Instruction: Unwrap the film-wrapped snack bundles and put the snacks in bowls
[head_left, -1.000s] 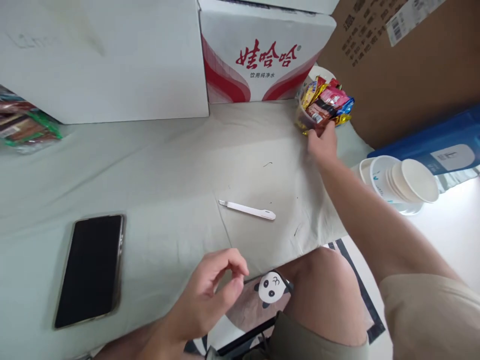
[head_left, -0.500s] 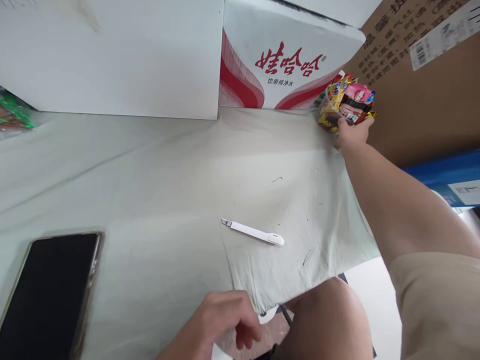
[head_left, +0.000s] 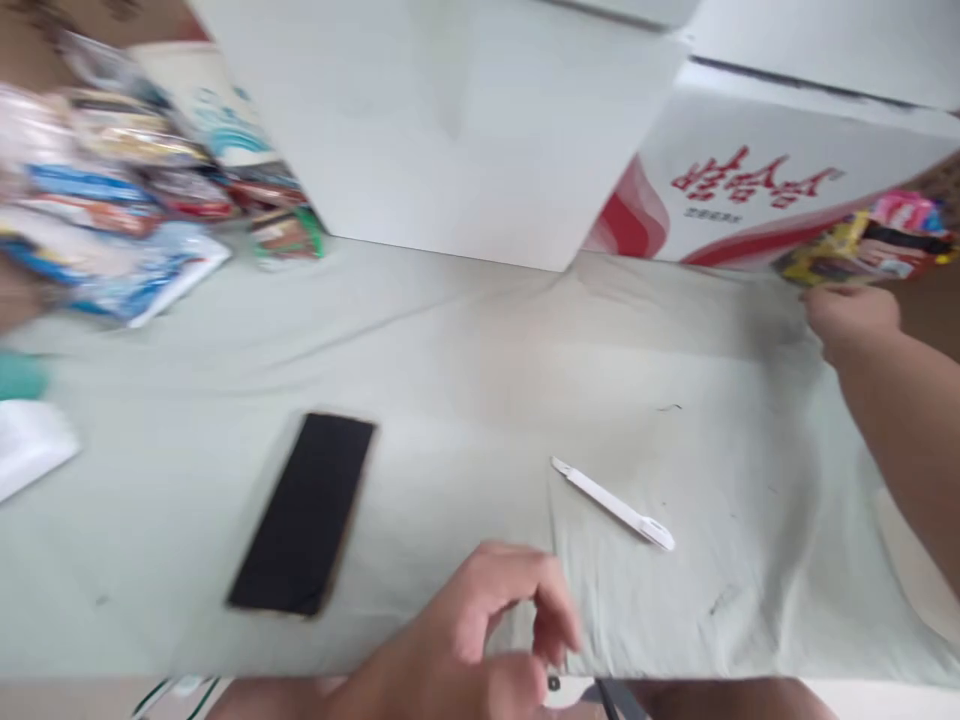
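My left hand [head_left: 502, 630] hovers over the table's near edge, fingers loosely curled and thumb apart, with nothing in it. To its upper right a white utility knife [head_left: 613, 503] lies on the cloth, its blade end pointing up and left. My right hand [head_left: 855, 312] reaches to the far right, just in front of a heap of colourful snack packets [head_left: 892, 240]. Its fingers look curled closed and are blurred; whatever they hold, if anything, is hidden. A black smartphone [head_left: 304, 515] lies face up to the left of my left hand.
A pale green cloth [head_left: 480, 390] covers the table. Along the back stand a large white box [head_left: 465, 130] and a white carton with red lettering [head_left: 750, 190]. Several snack bags [head_left: 112, 210] are piled at the back left, and a white object [head_left: 30, 450] lies at the left edge.
The view has swung left, bringing the snack bags on the left into sight. My right hand has drawn slightly down and left from the packets. My left hand's fingers have opened a little.
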